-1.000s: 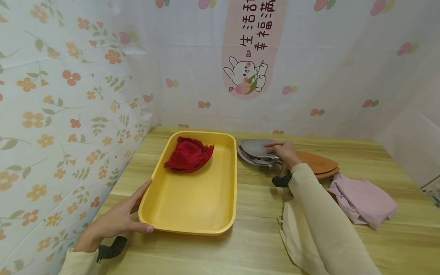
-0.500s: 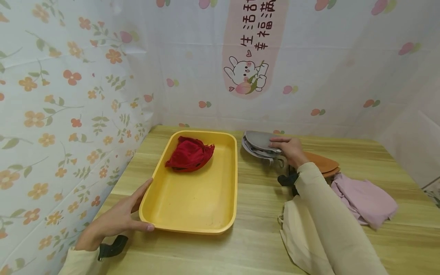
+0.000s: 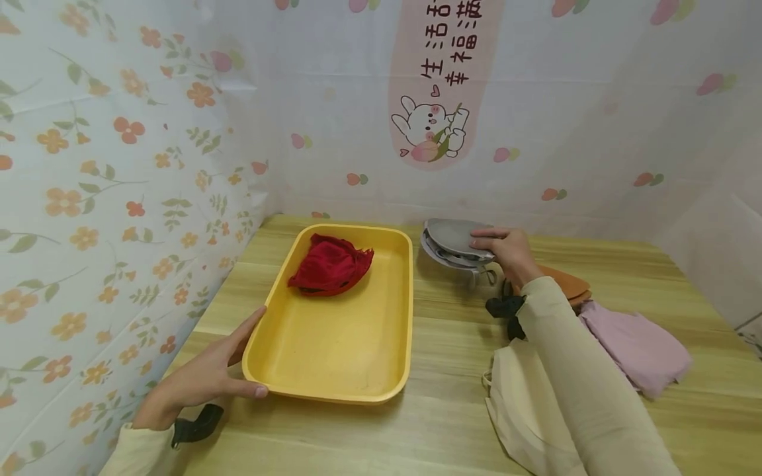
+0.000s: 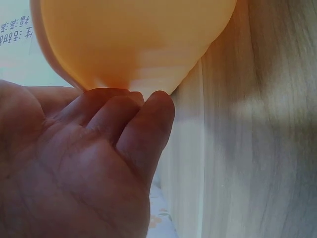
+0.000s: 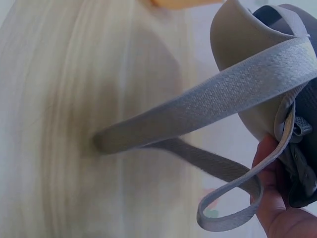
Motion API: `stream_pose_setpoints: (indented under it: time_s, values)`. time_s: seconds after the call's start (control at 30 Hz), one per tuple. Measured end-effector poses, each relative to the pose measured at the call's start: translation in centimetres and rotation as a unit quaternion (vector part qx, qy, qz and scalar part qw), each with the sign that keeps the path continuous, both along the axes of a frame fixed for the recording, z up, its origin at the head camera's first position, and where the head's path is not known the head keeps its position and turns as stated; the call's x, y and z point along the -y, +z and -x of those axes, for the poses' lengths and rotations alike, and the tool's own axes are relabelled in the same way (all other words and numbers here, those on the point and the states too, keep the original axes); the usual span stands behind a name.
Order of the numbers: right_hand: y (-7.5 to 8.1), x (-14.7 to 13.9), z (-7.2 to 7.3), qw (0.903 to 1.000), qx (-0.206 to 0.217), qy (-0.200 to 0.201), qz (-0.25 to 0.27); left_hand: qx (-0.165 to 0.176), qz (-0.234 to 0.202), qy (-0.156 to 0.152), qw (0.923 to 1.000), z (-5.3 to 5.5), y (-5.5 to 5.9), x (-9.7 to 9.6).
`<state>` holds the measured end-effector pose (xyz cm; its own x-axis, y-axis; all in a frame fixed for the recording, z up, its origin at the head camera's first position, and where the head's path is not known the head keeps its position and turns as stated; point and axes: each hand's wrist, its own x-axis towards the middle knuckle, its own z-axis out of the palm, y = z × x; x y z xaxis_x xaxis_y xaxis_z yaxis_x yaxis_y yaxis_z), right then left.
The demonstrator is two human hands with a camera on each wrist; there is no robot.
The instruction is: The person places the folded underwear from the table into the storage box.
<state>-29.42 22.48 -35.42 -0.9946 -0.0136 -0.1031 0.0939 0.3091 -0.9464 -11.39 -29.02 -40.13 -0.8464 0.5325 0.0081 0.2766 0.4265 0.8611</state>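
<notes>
My right hand (image 3: 508,254) pinches a folded grey bra (image 3: 455,238) at its right side, a little above the table behind the tray's right side. In the right wrist view the grey strap (image 5: 208,94) hangs down in a loop, and part of the hand is hidden behind the bra. My left hand (image 3: 205,377) spans the near left corner of a yellow tray (image 3: 409,317), its straight thumb along the front wall and its fingers against the left side. The left wrist view has the fingertips touching the tray's outer wall (image 4: 133,44). A crumpled red bra (image 3: 330,268) lies inside the tray.
Right of the tray lie an orange bra (image 3: 565,284), partly behind my right arm, a mauve folded garment (image 3: 639,347) and a cream garment (image 3: 524,410) under the forearm. A patterned cloth wall (image 3: 333,132) stands behind and at the left of the wooden table (image 3: 440,370).
The grey bra has been lifted off the table and shifted slightly right and back in my right hand. My left hand and the tray have stayed in place.
</notes>
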Motion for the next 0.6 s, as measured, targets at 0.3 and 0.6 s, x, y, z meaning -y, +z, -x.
stream_pose_setpoints:
  time_s: [0.3,0.6]
  values:
    - [2.2,0.9,0.0,0.9993,-0.038,-0.003,-0.001,-0.002,0.008,0.003,1.0000,0.0,0.1,-0.2]
    - [3.7,2.7,-0.2,0.9973,-0.038,0.004,0.063,-0.003,0.009,0.007,0.9999,0.1,0.0,-0.2]
